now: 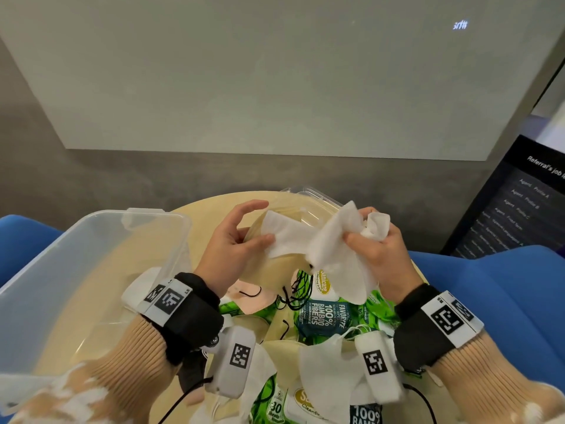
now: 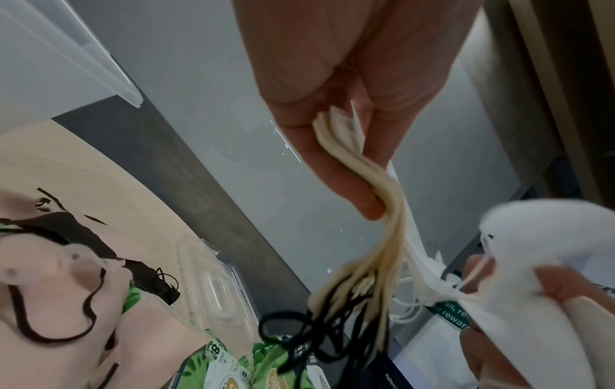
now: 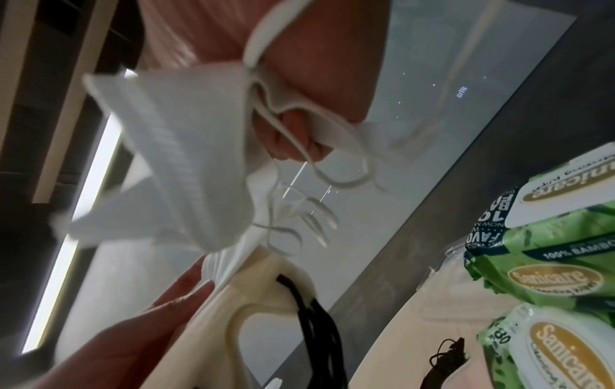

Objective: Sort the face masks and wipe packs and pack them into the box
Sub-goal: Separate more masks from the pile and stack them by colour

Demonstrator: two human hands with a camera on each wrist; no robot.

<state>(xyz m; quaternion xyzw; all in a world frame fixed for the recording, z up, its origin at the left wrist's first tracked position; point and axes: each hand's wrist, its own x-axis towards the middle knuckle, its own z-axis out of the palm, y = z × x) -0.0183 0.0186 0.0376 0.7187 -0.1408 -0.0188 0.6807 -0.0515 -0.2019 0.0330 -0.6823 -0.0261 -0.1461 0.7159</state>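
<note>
**Teasing the white masks away from the cream ones**

Our left hand point(image 1: 232, 240) pinches a stack of flat cream fabric face masks point(image 2: 359, 168) between thumb and curled fingers point(image 2: 336, 168), with a white one caught at the edge of the same pinch. Our right hand point(image 1: 379, 246) is closed around a bunched clump of white pleated face masks point(image 1: 333, 249), their thin ear loops trailing below.

To do this step well, we judge that we should keep the left pinch firm on the cream stack and draw the white clump away slowly to the right, since black and white ear loops point(image 2: 332, 310) hang tangled at the lower end. A sharp pull could drag a cream mask out with it.

The held bundle hangs in the air between both hands, above the round pale wooden surface point(image 1: 214, 206). Its long axis runs roughly left to right in the head view, sagging in the middle, loops pointing down toward the green wipe packs point(image 1: 324, 313) on the surface.

The clear plastic storage box point(image 1: 91, 240) stands to the left; it looks empty, though its floor is not wholly in view. More masks and packs lie unsorted close to us.
</note>
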